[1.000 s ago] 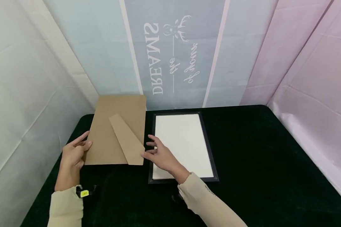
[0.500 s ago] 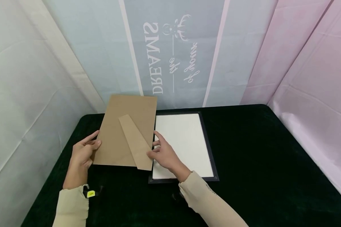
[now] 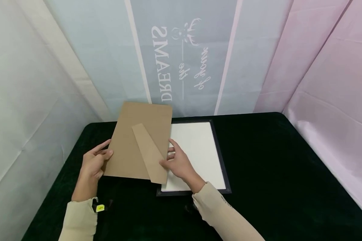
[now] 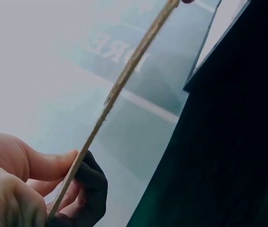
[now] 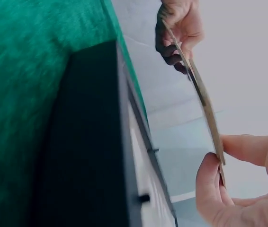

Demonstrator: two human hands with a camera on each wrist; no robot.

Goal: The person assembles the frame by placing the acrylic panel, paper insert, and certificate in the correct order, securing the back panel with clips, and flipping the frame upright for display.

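1. The brown backing board (image 3: 126, 147), held above the table (image 3: 259, 160), hides the black picture frame (image 3: 220, 157)'s left edge.
2. Its long axis runs away from the person; its easel leg (image 3: 147, 150) slants.
3. Left hand (image 3: 92, 164) and right hand (image 3: 179, 163) pinch opposite edges.

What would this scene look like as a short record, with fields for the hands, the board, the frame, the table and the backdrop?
Left hand: pinches the board at its left edge
Right hand: pinches the board's right side, near the lower end of the strip
Board: brown, held up, hiding part of the frame in the head view
Strip: brown, slanting across the board's face
Frame: black, lying on the table, white panel inside
Table: dark green covering
Backdrop: pale blue, sideways white lettering
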